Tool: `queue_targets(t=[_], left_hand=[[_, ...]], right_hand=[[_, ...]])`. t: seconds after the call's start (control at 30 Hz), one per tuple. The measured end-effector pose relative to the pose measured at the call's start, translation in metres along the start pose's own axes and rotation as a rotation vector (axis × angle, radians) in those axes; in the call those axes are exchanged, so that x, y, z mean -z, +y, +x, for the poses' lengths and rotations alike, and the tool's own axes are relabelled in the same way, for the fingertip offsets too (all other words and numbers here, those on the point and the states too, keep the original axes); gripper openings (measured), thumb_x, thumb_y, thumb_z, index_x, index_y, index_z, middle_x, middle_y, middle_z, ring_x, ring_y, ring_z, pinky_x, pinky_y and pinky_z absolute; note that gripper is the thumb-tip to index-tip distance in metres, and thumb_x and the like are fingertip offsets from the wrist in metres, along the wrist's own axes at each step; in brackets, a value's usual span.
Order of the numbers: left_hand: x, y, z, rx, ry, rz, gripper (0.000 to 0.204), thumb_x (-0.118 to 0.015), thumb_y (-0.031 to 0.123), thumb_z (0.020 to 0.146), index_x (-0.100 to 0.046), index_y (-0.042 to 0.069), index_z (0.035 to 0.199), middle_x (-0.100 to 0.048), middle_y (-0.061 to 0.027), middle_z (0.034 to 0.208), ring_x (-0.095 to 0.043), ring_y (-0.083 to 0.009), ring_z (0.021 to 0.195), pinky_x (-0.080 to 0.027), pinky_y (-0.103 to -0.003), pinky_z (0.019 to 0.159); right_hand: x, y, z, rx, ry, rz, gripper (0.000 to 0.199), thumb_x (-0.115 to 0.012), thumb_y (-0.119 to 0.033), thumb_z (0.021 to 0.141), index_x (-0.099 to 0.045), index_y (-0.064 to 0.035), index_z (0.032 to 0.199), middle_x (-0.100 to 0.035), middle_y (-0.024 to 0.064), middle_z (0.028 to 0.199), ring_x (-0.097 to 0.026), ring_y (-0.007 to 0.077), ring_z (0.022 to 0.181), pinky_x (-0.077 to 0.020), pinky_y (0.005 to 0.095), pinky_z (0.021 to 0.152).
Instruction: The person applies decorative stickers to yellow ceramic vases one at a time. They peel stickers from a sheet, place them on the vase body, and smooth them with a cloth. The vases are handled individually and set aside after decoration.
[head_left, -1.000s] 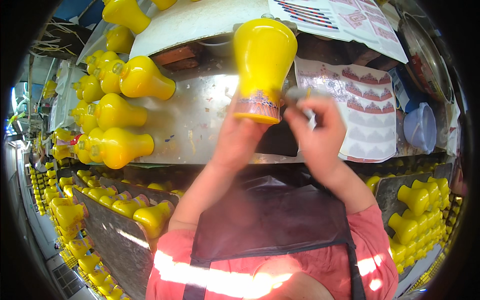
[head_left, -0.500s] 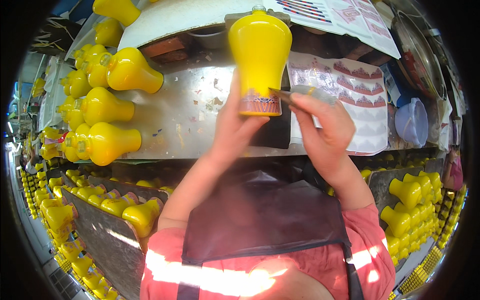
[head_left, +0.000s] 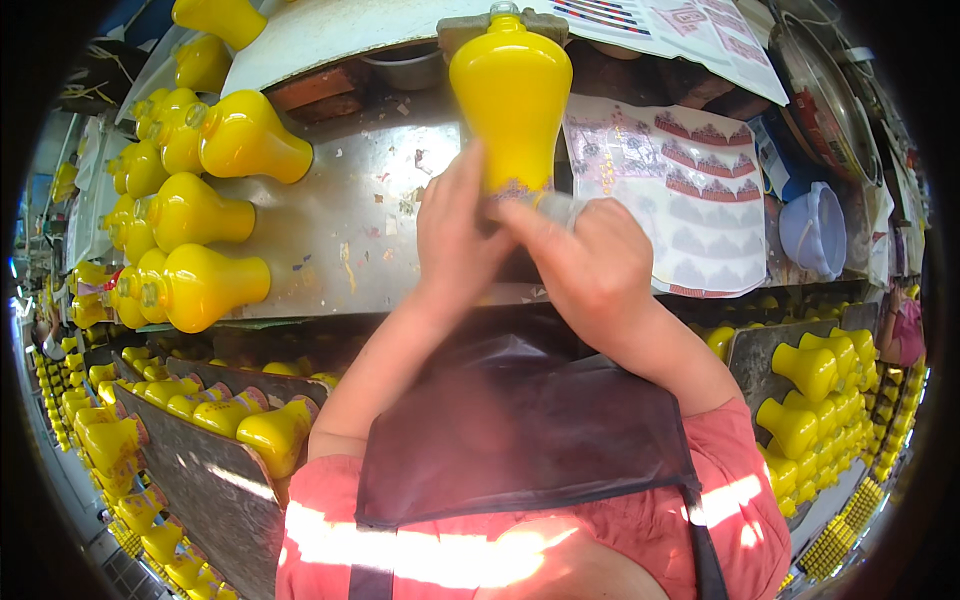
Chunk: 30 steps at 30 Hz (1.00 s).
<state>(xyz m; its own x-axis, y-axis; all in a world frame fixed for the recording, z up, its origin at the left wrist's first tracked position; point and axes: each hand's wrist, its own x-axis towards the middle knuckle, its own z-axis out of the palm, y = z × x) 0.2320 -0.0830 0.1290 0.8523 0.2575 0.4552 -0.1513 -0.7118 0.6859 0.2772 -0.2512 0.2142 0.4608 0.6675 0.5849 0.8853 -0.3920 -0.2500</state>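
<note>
Holding a yellow bottle by its patterned end

The person's left hand grips the bottle's near end, its fingers laid along the left side; blur hides exactly where the thumb sits. The right hand is closed around a small, blurred grey thing, with one digit reaching across to the bottle's near end, just beside the left hand. Between the hands, only a sliver of patterned band shows.

The bottle lies over the metal worktop, near end toward the person, its clear neck pointing away beside a grey-brown block.

On the worktop to the left, several plain yellow bottles lie on their sides. To the right is a white sheet bearing rows of curved, reddish patterned strips, some of them only pale grey shapes. Beyond it, a second printed sheet lies near a white board, and a pale lavender bucket stands at the right. Below the worktop, more yellow bottles crowd dark boards on either side of the person's dark apron.
</note>
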Motion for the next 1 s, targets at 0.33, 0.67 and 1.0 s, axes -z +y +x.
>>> queue_targets(t=[0.33,0.67,1.0], left_hand=[[0.008,0.019,0.019,0.081,-0.131,0.016,0.111,-0.092,0.012,0.074,-0.027,0.006,0.163,-0.039,-0.0223,0.159,-0.048,-0.0378,0.143,-0.053,-0.042,0.105],[0.017,0.008,0.015,0.415,-0.175,-0.930,0.114,-0.084,-0.004,0.076,-0.017,0.008,0.168,-0.039,-0.0130,0.162,-0.047,-0.0254,0.144,-0.044,-0.039,0.115],[0.022,0.022,0.012,0.417,-0.159,-1.414,0.098,-0.075,0.041,0.096,-0.016,0.004,0.166,-0.046,-0.0119,0.154,-0.050,-0.0250,0.140,-0.046,-0.039,0.112]], right_hand=[[-0.003,0.020,0.012,-0.277,-0.065,0.205,0.031,-0.080,-0.008,0.087,-0.071,-0.0041,0.116,-0.076,0.0150,0.098,-0.077,0.0285,0.084,-0.0597,0.0348,0.073],[-0.004,0.045,0.019,-0.492,0.064,0.332,0.029,-0.076,-0.011,0.091,-0.072,-0.0035,0.120,-0.077,0.0122,0.103,-0.074,0.0194,0.092,-0.0567,0.0307,0.082],[-0.009,0.029,0.015,-0.613,0.106,0.890,0.034,-0.076,-0.008,0.091,-0.067,-0.0052,0.124,-0.071,0.0038,0.109,-0.067,0.0118,0.100,-0.0535,0.0280,0.083]])
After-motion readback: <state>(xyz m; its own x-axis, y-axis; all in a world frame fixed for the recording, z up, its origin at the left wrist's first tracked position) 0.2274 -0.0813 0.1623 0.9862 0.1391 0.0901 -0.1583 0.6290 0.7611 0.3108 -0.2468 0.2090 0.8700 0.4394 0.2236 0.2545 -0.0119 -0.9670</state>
